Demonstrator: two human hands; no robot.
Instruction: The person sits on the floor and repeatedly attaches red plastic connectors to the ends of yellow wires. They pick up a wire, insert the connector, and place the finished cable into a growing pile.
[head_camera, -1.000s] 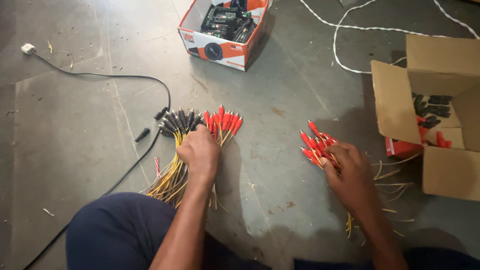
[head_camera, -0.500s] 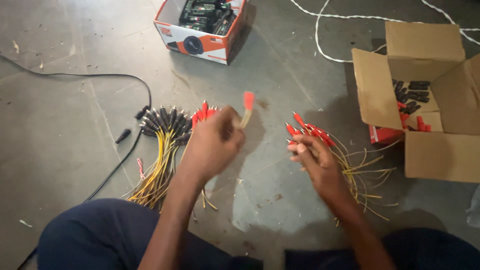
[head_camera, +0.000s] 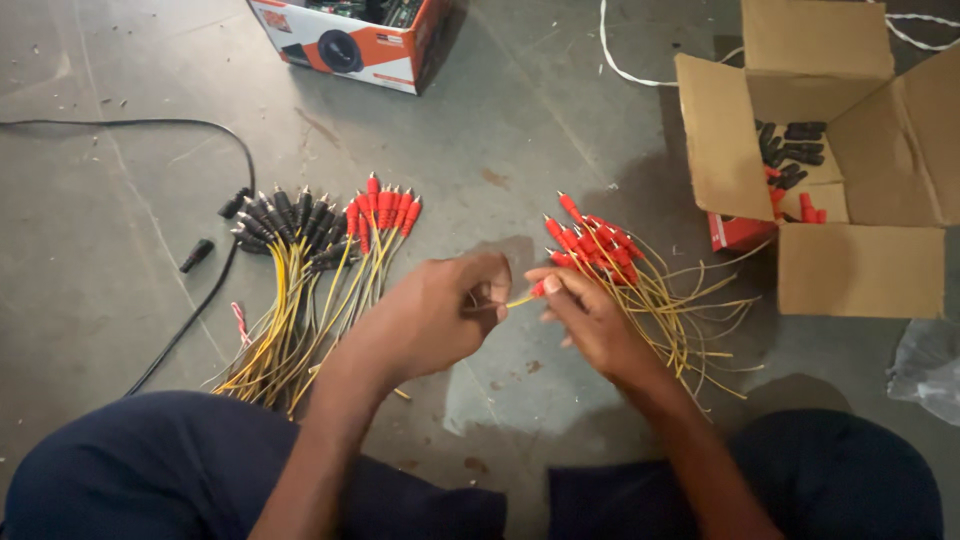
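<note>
Pinched between both hands, a single yellow lead (head_camera: 520, 299) with a red plug spans the short gap above the grey floor (head_camera: 110, 290). Its wire end sits in the closed fingertips of the left hand (head_camera: 440, 315), while the right hand (head_camera: 590, 320) clamps thumb and forefinger on the red plug end, so the lead runs almost level from one grip to the other, directly in front of the person's knees.

Just beyond the right hand, touching its fingers, lies a loose fan of red-plugged leads (head_camera: 610, 250), their yellow wires spreading out to the right. To the left of the left hand, apart from it, rests a tidier bundle of leads (head_camera: 310, 240) with black plugs on one side and red on the other. A black cable (head_camera: 200, 300) curves past that bundle.

Farther off to the right stands an open cardboard box (head_camera: 860, 265) holding black and red plugs. At the top edge sits an orange and white box (head_camera: 350, 45), and a white cord (head_camera: 625, 70) trails beside it.
</note>
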